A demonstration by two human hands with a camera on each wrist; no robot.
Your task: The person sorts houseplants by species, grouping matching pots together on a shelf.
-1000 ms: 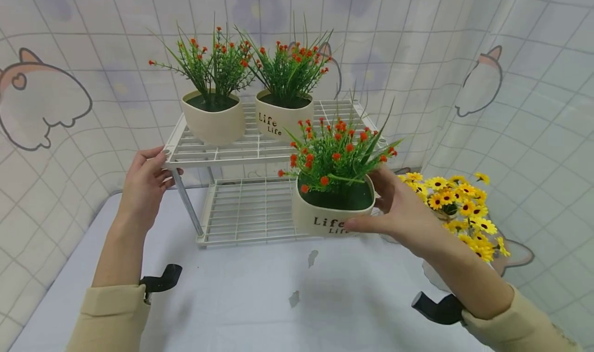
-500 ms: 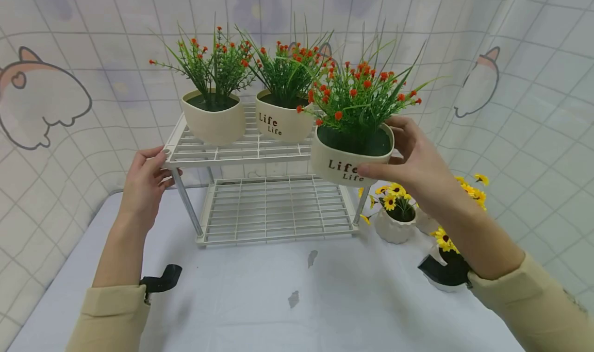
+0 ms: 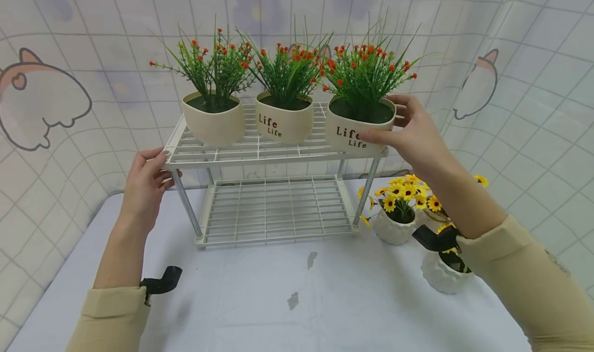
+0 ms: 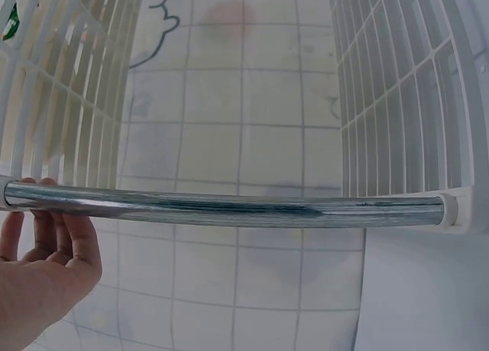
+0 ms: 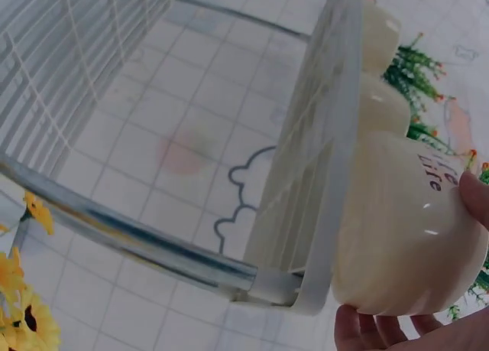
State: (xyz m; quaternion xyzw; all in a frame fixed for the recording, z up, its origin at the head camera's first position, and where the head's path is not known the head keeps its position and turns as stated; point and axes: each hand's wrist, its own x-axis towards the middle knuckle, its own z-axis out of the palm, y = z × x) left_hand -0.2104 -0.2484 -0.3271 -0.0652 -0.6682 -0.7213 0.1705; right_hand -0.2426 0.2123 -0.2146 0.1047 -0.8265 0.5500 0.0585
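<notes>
My right hand (image 3: pixel 415 133) grips a cream flowerpot (image 3: pixel 345 134) with "Life Life" lettering and red-flowered greenery. Its thumb lies across the front and the fingers go round the right side. The pot's base is right at the upper shelf's right end in the right wrist view (image 5: pixel 412 236). Two similar pots stand on that shelf: a left flowerpot (image 3: pixel 214 122) and a middle flowerpot (image 3: pixel 290 122). My left hand (image 3: pixel 147 179) holds the front left corner of the white two-tier wire rack (image 3: pixel 250 161), fingers curled behind the metal post (image 4: pixel 229 209).
White scalloped pots (image 3: pixel 390 228) with yellow daisies stand right of the rack on the white-covered table (image 3: pixel 232 300). Another white pot (image 3: pixel 441 275) sits nearer, under my right forearm. The lower wire shelf (image 3: pixel 278 207) bears nothing. A patterned curtain (image 3: pixel 116 84) hangs behind.
My right hand has raised the flowerpot from in front of the rack, up and right, then back onto the upper shelf's right end. The left hand has stayed at the corner.
</notes>
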